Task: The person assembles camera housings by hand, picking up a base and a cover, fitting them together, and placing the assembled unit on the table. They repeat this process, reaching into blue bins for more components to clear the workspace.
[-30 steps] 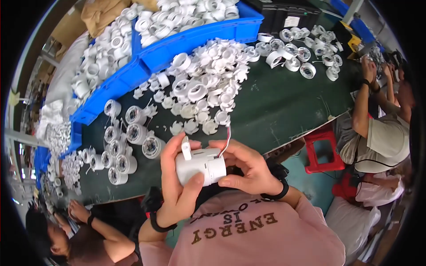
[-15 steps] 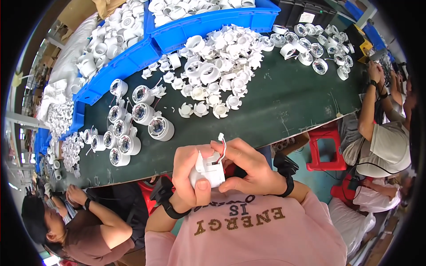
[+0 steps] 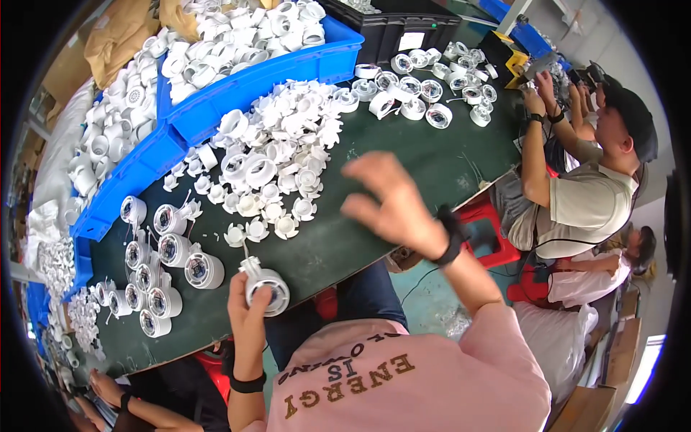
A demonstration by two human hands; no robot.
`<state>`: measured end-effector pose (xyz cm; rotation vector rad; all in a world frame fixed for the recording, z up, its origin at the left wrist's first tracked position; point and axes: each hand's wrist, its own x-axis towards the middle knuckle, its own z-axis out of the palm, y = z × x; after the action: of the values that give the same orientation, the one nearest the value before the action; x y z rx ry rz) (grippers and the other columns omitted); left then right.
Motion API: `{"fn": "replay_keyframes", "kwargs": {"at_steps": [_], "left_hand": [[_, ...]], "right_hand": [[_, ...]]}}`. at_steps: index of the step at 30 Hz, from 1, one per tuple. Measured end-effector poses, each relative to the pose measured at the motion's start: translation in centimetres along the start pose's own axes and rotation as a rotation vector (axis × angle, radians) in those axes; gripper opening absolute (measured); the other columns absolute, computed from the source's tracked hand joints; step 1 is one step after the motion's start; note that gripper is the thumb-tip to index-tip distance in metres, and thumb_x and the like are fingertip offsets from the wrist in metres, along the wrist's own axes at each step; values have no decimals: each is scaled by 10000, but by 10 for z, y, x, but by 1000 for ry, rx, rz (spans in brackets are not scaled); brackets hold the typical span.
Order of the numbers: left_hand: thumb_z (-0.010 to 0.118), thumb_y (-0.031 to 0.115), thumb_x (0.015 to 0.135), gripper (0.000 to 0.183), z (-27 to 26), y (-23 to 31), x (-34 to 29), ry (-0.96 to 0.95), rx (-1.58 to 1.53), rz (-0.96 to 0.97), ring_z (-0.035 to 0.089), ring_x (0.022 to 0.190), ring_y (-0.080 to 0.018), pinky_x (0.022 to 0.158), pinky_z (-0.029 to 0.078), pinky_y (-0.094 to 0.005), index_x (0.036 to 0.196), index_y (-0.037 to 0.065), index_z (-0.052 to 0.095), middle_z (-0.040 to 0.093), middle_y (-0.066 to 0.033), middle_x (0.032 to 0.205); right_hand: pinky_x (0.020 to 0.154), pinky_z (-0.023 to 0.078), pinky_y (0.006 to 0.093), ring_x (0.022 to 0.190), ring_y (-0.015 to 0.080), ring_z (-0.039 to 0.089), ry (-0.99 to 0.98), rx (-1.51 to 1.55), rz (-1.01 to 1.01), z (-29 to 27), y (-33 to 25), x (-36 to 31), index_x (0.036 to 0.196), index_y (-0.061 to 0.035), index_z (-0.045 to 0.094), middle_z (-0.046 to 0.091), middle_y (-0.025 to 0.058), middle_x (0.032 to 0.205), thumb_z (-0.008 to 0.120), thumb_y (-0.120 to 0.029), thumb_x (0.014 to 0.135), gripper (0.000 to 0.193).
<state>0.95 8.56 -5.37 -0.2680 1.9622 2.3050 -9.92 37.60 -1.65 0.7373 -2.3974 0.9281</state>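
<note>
While the left hand [image 3: 247, 315] grips the white round housing [image 3: 269, 282] by its side at the near edge of the counter [image 3: 320, 248], probably to steady it single-handed, the right hand [image 3: 396, 209] spreads its fingers [image 3: 381, 173] wide, apparently empty despite blur.

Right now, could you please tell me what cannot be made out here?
Head view, right hand: finger detail, lost to blur.
Head view, part in the left hand: its far side, hidden by its own body.
Head view, white cylinders: details inside, too small.
Head view, black box: partly cut off by the upper edge.
</note>
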Motion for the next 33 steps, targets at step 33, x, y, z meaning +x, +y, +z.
{"fn": "replay_keyframes", "kwargs": {"at_steps": [33], "left_hand": [[684, 82, 739, 335, 104, 12, 60, -90, 731, 908, 534, 892, -343, 751, 444, -414, 1045, 18, 566, 575, -148, 953]], "right_hand": [[895, 443, 299, 1014, 168, 575, -155, 453, 463, -1, 88, -12, 1203, -25, 510, 634, 79, 1066, 655, -314, 879, 457]]}}
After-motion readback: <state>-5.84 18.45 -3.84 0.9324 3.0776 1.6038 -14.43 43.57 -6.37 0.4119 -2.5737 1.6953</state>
